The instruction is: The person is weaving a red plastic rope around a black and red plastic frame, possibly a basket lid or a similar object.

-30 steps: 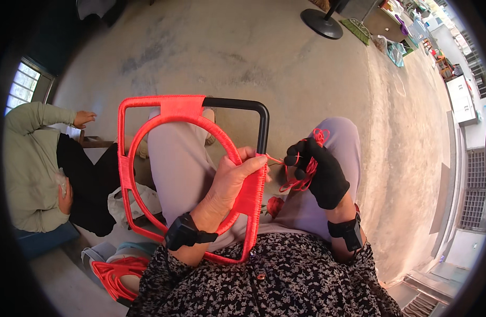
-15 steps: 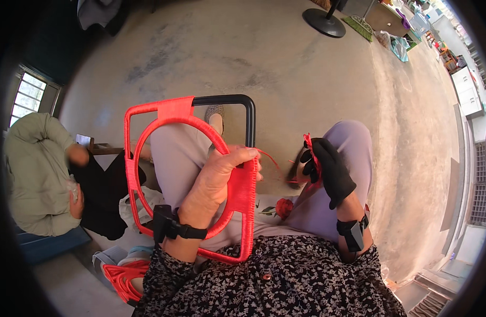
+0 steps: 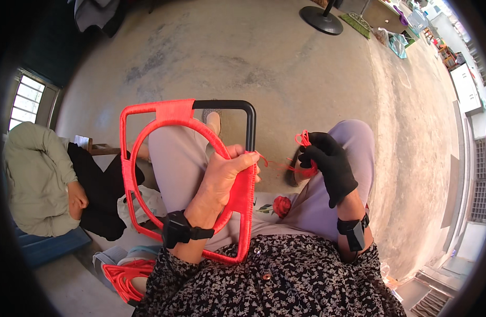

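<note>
My bare left hand (image 3: 221,177) is closed round the right side of a rectangular frame (image 3: 242,198) with a ring inside it. Red cord wraps most of this frame tightly; its upper right corner shows as a bare black tube (image 3: 250,119). From the wrapped edge by my left thumb, a thin red strand runs across to my right hand (image 3: 330,166), which wears a black glove. Those gloved fingers are closed on a small looped bundle of red cord (image 3: 303,139), apart from the frame and above my right knee.
At the left, a person in a pale green top (image 3: 36,179) sits on a blue bench (image 3: 55,245). More red cord (image 3: 127,279) lies at my lower left. Farther off stand a round black base (image 3: 321,21) and a green broom (image 3: 356,24).
The gloved hand has turned slightly, and the red cord bundle in it shows more openly. The frame has shifted a little left. The seated person's hands have come together.
</note>
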A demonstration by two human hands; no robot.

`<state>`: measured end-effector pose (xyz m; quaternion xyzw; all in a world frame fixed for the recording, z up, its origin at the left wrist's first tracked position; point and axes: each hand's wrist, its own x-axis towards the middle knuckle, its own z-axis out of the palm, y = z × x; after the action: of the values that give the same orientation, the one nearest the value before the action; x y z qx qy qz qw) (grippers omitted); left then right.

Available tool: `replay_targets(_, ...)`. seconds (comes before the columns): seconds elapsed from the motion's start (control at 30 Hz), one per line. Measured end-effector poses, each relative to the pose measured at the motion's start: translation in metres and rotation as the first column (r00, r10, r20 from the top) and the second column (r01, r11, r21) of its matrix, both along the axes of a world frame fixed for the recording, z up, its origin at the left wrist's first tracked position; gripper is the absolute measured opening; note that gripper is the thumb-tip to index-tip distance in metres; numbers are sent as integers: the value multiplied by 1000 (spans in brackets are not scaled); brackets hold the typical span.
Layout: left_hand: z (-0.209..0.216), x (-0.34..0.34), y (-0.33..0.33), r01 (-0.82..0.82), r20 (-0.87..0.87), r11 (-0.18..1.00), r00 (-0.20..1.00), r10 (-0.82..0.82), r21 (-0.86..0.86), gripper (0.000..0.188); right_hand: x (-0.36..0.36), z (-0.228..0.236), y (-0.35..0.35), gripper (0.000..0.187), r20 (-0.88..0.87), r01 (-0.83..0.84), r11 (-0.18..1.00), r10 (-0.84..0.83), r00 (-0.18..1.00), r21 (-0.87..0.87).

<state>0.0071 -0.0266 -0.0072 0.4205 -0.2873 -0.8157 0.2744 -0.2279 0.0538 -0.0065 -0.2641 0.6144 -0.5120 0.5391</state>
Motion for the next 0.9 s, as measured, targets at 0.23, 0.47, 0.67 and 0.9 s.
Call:
replay_targets(0.23,-7,-2,4,-10,1,1000,1000,10,-27,21,-1,-3,-12,21,-441,-90,976,-5,898,-196)
replay_targets(0.47,-15,-6,8,-193,-247,979,947,203,66,35,29,42,-36,18,-868,-223,870,-347,356,-440)
replay_targets(0.67,-15,-10,13,-302,-268,953,917,297,26,19,61,42,-47,30,-958,-705,651,-226,175,-282)
replay_targets(0.9,-9,-11,12,-252,-95,968,963,252,13,15,49,-2,-32,26,-332,-260,961,216,918,-94)
